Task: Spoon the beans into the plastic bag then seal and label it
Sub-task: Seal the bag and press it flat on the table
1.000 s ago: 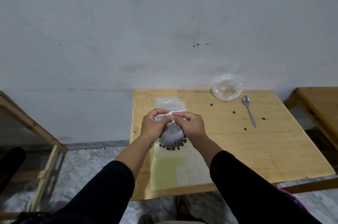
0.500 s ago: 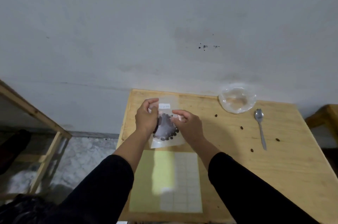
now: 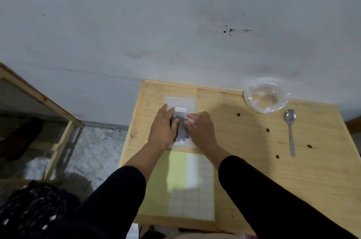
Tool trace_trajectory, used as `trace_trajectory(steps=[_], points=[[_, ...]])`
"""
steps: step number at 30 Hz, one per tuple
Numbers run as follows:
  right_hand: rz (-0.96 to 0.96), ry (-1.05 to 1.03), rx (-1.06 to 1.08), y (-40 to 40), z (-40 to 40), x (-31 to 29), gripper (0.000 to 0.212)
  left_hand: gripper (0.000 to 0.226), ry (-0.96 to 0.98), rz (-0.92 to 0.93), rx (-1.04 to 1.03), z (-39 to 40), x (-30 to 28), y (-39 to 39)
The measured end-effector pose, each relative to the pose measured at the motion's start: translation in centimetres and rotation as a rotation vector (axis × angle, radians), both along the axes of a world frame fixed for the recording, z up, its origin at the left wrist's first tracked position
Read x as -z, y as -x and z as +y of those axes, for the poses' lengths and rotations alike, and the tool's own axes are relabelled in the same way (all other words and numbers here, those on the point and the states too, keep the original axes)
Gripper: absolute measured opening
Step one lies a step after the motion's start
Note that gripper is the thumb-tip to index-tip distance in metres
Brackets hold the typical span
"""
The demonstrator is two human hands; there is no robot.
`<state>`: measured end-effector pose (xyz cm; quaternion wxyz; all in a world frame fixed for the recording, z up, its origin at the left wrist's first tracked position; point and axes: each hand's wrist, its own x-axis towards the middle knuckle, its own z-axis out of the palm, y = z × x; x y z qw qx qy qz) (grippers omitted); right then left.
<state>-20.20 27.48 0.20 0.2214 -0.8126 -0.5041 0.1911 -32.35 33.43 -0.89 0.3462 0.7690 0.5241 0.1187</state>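
A clear plastic bag [image 3: 181, 103] lies flat on the wooden table [image 3: 254, 170], dark beans [image 3: 182, 131] showing inside it between my hands. A small white label [image 3: 180, 109] is stuck near its top. My left hand [image 3: 163, 128] lies flat on the bag's left side, fingers straight. My right hand [image 3: 201, 130] presses its right side, fingers slightly bent on the plastic. A metal spoon [image 3: 290, 131] lies at the right. An empty clear plastic bowl [image 3: 265, 97] stands at the back right.
A sheet of blank labels on yellow-green backing [image 3: 187, 186] lies on the table just in front of the bag. A few loose beans [image 3: 268, 130] are scattered between the bag and the spoon. A wooden frame [image 3: 45, 102] stands to the left, the wall close behind.
The bag was held up in both hands; now it lies flat on the table with both hands pressing on it. The view has tilted down and shifted.
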Motion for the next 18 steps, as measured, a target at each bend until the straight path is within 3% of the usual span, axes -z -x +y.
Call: trace_trajectory(steps=[3,8,13,16,18], points=[[-0.198,-0.029,-0.039,0.5,-0.6,0.4,0.026,0.048,-0.056,0.136,0.117,-0.2,-0.3,0.1],[-0.581,0.022,-0.391,0.6,-1.8,0.3,0.038,0.047,-0.187,0.233,0.206,-1.0,-1.4,0.4],[-0.625,0.029,-0.391,0.9,-4.5,-1.1,0.034,0.046,-0.360,0.161,0.299,-2.1,-2.5,0.5],[-0.488,-0.037,-0.229,0.5,-6.4,-1.9,0.021,0.046,-0.391,0.107,0.351,-3.3,-2.8,-0.2],[-0.360,-0.027,-0.141,-0.5,-7.7,-1.6,0.030,0.042,-0.428,0.042,0.360,-4.3,-3.2,-1.2]])
